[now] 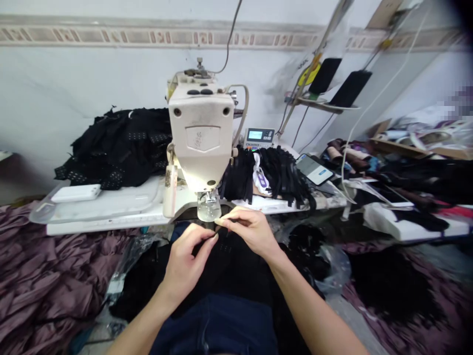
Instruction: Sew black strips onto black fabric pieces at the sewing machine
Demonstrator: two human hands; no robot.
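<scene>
Both of my hands work just in front of the needle end of a white sewing machine [199, 123]. My left hand [186, 264] is closed, pinching a piece of black fabric [225, 244] between thumb and forefinger. Right beside the clear needle guard [209, 209], my right hand [251, 229] has its thumb and forefinger pressed together on the same dark fabric. The fabric merges with the black cloth over my lap, so its outline is hard to make out. A lamp lights the needle area, though the guard partly hides the needle.
Black pieces with studs or holes [118, 143] are heaped left of the machine, behind a white box-like device [76, 193]. Bundled black strips [284, 172], a phone [315, 170] and a control panel [259, 136] are at right. Mauve fabric [55, 266] lies at left. Thread cones [349, 88] stand above.
</scene>
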